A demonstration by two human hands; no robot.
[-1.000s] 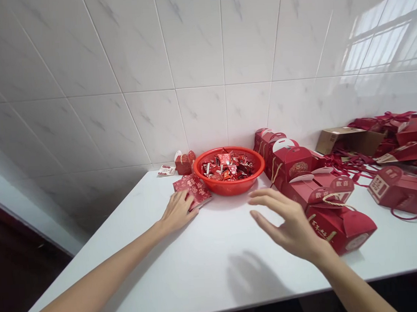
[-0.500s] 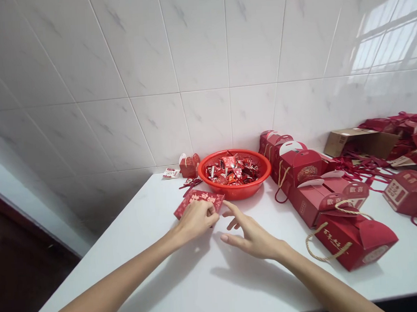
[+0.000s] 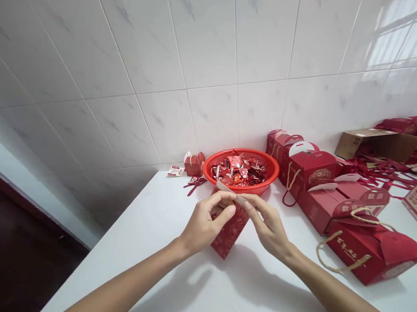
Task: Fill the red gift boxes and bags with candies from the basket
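A red envelope (image 3: 229, 234) with a faint pattern hangs tilted over the table in front of me, its pale inner flap edge showing at the top. My left hand (image 3: 205, 222) curls around its upper left side, fingertips at the flap and thumb near the front. The flap's right part is pinched between the thumb and fingers of my right hand (image 3: 269, 223). Just behind the envelope stands a red plastic basket (image 3: 276, 173) holding small wrapped sweets (image 3: 243, 172). Whether anything is inside the envelope cannot be seen.
Red gift boxes (image 3: 373, 254) with rope handles line the right side of the white table (image 3: 145, 230). Farther right lie an open cardboard box (image 3: 351, 147) and dark red ribbons. A small red box (image 3: 194, 166) and a printed card (image 3: 176, 171) sit left of the basket, near the tiled wall.
The envelope has been lifted off the table and turned so its patterned side with the pale flap shows. My right hand, free before, has closed on the flap.
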